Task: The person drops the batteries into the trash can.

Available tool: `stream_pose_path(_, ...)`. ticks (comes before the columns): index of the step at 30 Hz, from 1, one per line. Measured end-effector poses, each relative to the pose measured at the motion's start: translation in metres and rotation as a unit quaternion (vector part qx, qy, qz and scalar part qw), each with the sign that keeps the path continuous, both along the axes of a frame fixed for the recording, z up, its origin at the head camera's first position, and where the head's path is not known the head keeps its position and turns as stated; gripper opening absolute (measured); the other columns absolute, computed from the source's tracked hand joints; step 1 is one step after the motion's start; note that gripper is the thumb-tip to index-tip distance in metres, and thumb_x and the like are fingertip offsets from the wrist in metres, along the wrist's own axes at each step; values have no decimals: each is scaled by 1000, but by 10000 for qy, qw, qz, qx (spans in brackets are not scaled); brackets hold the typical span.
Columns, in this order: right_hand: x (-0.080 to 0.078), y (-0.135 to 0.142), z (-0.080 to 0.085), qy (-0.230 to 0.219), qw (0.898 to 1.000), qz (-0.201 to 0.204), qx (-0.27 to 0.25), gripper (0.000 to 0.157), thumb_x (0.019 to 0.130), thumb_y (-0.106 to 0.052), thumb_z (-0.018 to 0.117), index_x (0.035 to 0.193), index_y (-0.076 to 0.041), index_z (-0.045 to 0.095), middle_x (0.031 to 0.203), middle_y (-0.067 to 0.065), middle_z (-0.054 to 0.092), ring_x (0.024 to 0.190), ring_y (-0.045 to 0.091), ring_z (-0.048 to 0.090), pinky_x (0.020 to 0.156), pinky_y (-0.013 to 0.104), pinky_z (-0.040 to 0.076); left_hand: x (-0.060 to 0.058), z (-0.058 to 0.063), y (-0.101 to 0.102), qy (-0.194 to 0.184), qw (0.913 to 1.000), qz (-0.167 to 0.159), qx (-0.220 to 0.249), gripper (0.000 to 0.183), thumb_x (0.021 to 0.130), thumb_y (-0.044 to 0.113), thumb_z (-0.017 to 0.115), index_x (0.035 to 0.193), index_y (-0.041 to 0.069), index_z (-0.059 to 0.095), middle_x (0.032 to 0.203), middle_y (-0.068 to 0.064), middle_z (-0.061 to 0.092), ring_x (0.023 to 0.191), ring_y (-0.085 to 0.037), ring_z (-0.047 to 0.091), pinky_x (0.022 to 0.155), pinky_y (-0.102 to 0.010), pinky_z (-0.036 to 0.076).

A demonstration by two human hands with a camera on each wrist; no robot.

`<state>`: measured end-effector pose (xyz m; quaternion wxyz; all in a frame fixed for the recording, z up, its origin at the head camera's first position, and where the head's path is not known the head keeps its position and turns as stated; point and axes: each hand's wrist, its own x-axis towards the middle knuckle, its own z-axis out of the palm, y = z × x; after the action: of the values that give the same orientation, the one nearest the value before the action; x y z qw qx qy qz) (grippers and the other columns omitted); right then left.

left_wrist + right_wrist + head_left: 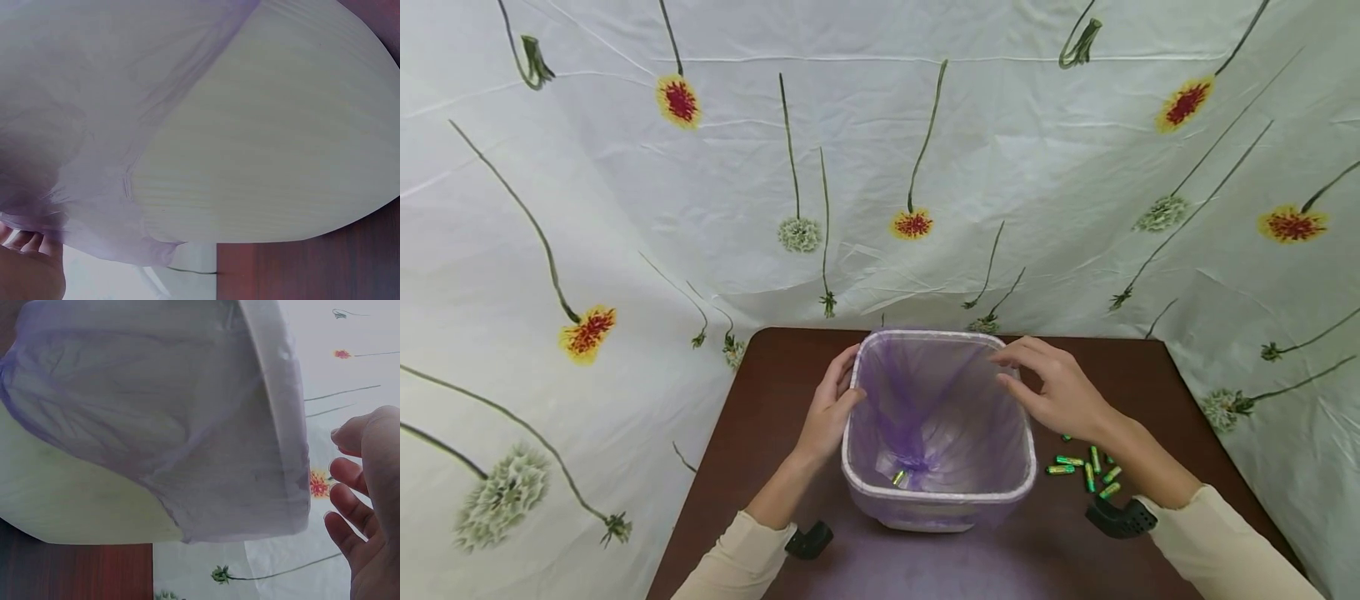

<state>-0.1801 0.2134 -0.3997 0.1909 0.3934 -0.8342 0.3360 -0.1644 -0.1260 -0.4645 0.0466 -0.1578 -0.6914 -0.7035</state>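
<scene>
A white bin (942, 497) lined with a thin purple plastic bag (901, 392) stands on the table. My left hand (829, 415) grips the left rim, its thumb over the edge and its fingers on the outside. Over the right rim hovers my right hand (1063, 398), fingers loosely bent and holding nothing; the right wrist view shows its fingertips apart from the bag-covered rim. Inside the bin, at the bottom, lies one green-and-gold battery (898, 477). In the left wrist view the bag hangs over the bin's outer wall (269, 144).
Several green batteries (1090, 475) lie on the dark brown table (760, 400) to the right of the bin, partly under my right forearm. White cloth (722, 208) printed with flowers hangs behind and at both sides. Black wrist mounts (809, 540) sit below both hands.
</scene>
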Motion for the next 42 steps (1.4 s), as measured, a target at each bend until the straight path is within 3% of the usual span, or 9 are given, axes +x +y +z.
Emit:
stream_pose_path(8,4,16,-3,-163,9997,-165,-53,27,88,3,76,113,-5,73,109,3,70,96,18,66,82,25,50,-1,-1,1,68,10000,8,54,66,93,-9,46,157,-3,32,155,-25,40,144,-37,38,102,-24,43)
stream_pose_path(22,13,52,-22,-71,9968,-782,-119,30,85,6,76,111,-8,73,107,-3,69,93,18,65,78,22,47,0,1,5,33,10000,20,63,65,93,-10,46,157,-4,32,158,-24,37,145,-36,36,104,-23,40)
stream_pose_path(42,33,91,-76,-381,9855,-1630,-272,30,83,9,76,110,-5,73,94,-3,67,85,8,60,74,18,43,2,-1,4,-8,9999,55,100,65,93,-10,46,156,-4,33,158,-24,37,144,-36,38,104,-24,41)
